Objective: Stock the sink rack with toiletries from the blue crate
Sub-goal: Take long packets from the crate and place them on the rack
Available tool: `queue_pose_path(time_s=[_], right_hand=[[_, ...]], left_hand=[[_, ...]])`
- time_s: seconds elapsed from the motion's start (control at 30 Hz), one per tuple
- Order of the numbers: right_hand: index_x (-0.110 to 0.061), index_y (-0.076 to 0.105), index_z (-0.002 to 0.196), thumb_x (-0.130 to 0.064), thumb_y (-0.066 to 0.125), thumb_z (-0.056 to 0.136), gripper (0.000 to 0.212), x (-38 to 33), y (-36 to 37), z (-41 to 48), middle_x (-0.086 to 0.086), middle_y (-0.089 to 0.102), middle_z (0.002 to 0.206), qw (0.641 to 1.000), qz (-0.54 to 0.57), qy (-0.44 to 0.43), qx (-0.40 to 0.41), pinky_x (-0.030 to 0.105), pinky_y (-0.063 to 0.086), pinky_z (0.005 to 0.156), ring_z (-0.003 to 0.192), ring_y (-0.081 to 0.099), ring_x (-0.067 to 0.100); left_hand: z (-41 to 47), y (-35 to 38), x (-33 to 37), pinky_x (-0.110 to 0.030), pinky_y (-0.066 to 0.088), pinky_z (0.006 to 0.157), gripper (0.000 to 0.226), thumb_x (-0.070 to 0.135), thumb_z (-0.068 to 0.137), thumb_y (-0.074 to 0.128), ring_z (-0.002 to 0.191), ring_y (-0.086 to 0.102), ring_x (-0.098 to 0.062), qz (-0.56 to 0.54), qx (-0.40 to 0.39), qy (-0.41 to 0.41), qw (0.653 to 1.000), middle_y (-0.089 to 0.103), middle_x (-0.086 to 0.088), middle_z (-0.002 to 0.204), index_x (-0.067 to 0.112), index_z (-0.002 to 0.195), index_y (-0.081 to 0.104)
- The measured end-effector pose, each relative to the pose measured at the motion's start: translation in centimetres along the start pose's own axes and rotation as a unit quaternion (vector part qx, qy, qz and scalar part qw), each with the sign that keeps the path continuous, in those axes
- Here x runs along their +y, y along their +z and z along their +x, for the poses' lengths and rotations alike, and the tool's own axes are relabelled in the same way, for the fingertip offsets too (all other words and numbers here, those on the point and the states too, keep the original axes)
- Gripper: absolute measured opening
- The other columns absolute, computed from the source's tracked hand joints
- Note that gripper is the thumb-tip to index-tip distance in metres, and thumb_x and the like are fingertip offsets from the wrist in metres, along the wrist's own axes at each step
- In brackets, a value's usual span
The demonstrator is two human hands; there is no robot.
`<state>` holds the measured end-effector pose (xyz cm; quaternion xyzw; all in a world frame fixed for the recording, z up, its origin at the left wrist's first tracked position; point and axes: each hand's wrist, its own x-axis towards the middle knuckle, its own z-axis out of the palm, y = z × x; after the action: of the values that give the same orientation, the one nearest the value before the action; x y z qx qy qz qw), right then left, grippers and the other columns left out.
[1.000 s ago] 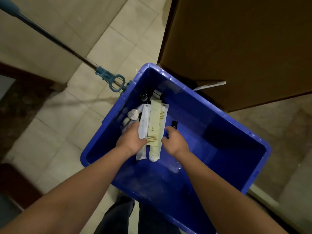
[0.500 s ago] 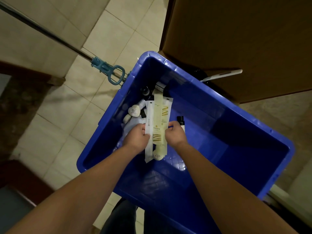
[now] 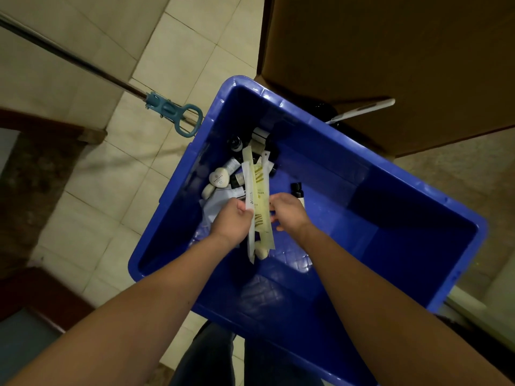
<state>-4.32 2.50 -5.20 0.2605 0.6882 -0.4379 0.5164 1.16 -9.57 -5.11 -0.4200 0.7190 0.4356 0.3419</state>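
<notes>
Both hands work inside the blue crate. The left hand and right hand have fingers closed on a bundle of long sachets, squared together, presumably for one carry. Remaining small bottles lie at the crate's far corner. Sink rack not in view.

Hotel-style bathroom, tiled floor, mop handle, guest toiletries
</notes>
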Motion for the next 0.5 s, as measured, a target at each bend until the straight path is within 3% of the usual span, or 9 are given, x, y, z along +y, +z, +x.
queue_pose_path(time_s=[0.07,0.17,0.27,0.33,0.43,0.5], right_hand=[[-0.014,0.058,0.101,-0.015,0.049,0.095,0.011,0.2,-0.1,-0.3,0.004,0.059,0.084,1.0,-0.009,-0.018,0.001,0.026,0.042,0.06,0.076,0.053,0.016],[-0.004,0.061,0.098,-0.012,0.054,0.09,0.013,0.5,-0.2,-0.7,0.017,0.059,0.083,0.999,-0.018,-0.038,-0.007,0.037,0.048,0.069,0.076,0.052,0.021],[-0.007,0.064,0.102,-0.01,0.052,0.095,0.014,0.3,-0.7,-1.8,0.002,0.059,0.081,0.998,-0.013,-0.064,-0.024,0.028,0.045,0.066,0.071,0.052,0.014],[-0.013,0.062,0.095,-0.013,0.051,0.097,0.011,0.2,-1.0,-2.5,-0.004,0.055,0.075,0.997,-0.007,-0.069,-0.022,0.021,0.04,0.06,0.064,0.049,0.009],[-0.005,0.06,0.09,-0.011,0.049,0.096,0.014,0.3,-1.4,-3.5,0.003,0.049,0.074,0.998,-0.013,-0.058,-0.001,0.026,0.037,0.06,0.064,0.043,0.016],[-0.001,0.06,0.094,-0.009,0.046,0.095,0.016,0.3,-1.6,-4.3,0.008,0.05,0.077,0.998,-0.012,-0.054,0.015,0.029,0.038,0.062,0.069,0.044,0.019]], left_hand=[[-0.3,0.0,0.1,-0.027,0.038,0.07,0.022,0.019,0.094,0.058,0.068,0.049,-0.013,0.008,0.003,0.008,1.0,0.051,0.006,0.07,0.02,0.079,0.043],[-0.7,-0.2,0.4,-0.029,0.042,0.071,0.025,0.018,0.092,0.062,0.069,0.051,-0.015,0.018,0.0,0.019,1.0,0.052,0.005,0.068,0.021,0.076,0.043],[-1.1,-0.6,0.8,-0.03,0.045,0.076,0.025,0.016,0.091,0.062,0.074,0.054,-0.016,0.028,-0.002,0.019,0.999,0.055,0.004,0.07,0.022,0.075,0.045],[-1.7,-1.1,1.4,-0.028,0.044,0.075,0.023,0.016,0.093,0.059,0.073,0.054,-0.014,0.051,0.011,0.025,0.998,0.055,0.005,0.072,0.023,0.077,0.044],[-2.6,-1.6,1.9,-0.027,0.039,0.073,0.013,0.014,0.096,0.052,0.073,0.051,-0.014,0.062,0.031,0.033,0.997,0.053,0.003,0.077,0.019,0.086,0.045],[-3.1,-1.8,2.1,-0.031,0.046,0.077,0.007,0.013,0.096,0.049,0.082,0.057,-0.021,0.055,0.042,0.041,0.997,0.058,-0.003,0.087,0.018,0.091,0.046]])
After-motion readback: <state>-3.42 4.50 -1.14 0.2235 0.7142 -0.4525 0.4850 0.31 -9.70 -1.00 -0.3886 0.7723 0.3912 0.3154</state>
